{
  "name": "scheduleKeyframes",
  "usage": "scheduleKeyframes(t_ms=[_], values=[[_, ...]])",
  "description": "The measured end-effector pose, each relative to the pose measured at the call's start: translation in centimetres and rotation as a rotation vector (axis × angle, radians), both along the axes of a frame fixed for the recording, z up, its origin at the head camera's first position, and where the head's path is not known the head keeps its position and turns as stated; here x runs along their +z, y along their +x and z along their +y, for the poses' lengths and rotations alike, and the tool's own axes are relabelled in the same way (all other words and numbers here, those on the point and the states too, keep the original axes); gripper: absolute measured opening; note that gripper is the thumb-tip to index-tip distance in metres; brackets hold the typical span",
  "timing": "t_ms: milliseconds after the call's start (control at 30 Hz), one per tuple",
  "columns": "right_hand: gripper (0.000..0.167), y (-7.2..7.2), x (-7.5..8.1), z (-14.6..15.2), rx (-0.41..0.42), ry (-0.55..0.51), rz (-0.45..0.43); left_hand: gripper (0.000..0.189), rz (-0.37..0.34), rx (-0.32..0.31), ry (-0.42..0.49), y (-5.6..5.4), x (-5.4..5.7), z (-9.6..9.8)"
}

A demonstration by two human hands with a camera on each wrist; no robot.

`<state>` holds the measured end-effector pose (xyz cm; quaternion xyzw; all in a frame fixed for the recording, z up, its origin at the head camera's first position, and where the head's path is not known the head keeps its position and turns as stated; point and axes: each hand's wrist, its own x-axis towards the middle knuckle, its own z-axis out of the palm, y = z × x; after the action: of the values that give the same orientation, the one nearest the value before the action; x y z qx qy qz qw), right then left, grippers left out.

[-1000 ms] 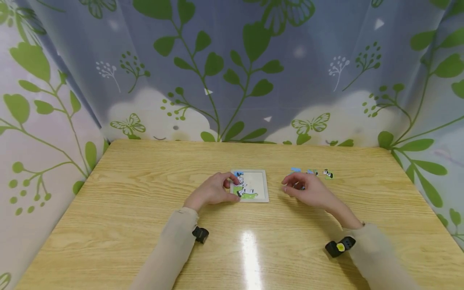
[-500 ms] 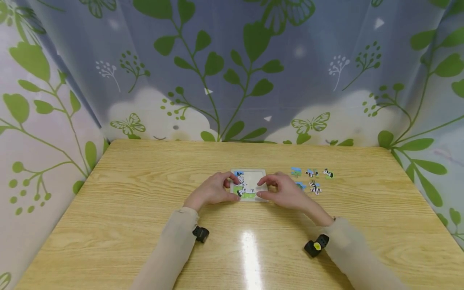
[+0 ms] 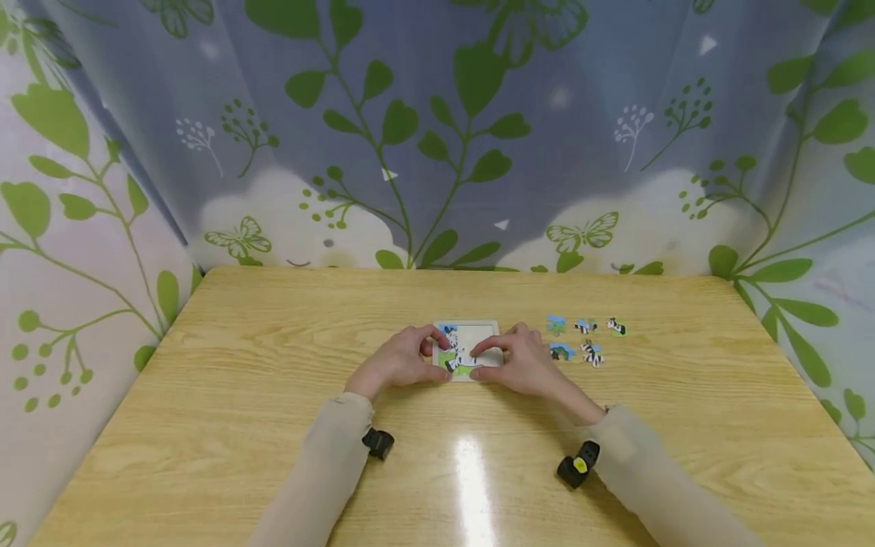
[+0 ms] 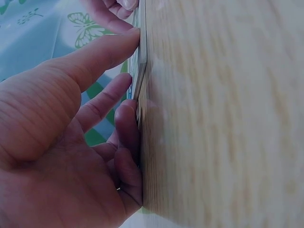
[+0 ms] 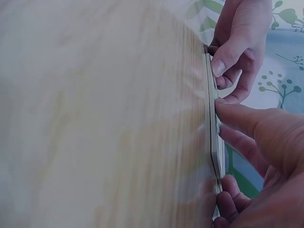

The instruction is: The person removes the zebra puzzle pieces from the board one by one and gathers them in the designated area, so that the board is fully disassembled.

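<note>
A small white-rimmed puzzle tray lies on the table in the head view, partly filled with joined zebra puzzle pieces along its left and lower sides. My left hand grips the tray's left side, thumb at the front left corner, index fingertip over the pieces. From the right, my right hand reaches over the tray; its thumb and index fingertips touch the lower pieces. In the right wrist view the right hand's thumb lies fairly straight along the tray's edge. Both hands cover parts of the pieces.
Several loose puzzle pieces lie in two rows right of the tray, among them a blue-green piece, a panda piece and a black-and-white striped piece. A patterned curtain surrounds the wooden table.
My right hand has moved left from near the loose pieces onto the tray's lower pieces, uncovering the loose ones. The left hand has stayed at the tray's left side.
</note>
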<state>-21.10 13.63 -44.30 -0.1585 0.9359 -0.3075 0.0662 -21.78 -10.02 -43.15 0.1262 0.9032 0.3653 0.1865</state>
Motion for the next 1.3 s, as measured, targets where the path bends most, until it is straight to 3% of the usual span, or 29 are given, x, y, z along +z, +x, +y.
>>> scheduleKeyframes(t_ms=[633,867,1300], values=[[0.024,0.1,0.5,-0.7,-0.033,-0.019,-0.071,0.038,-0.016,0.016,0.007,0.2,0.1,0.1],[0.018,0.0,0.3,-0.5,-0.007,-0.097,-0.077,0.038,-0.029,0.023,0.009,0.2,0.1,0.2],[0.013,-0.1,1.1,0.2,0.049,-0.266,-0.209,0.039,-0.031,0.024,0.018,0.3,0.2,0.1]])
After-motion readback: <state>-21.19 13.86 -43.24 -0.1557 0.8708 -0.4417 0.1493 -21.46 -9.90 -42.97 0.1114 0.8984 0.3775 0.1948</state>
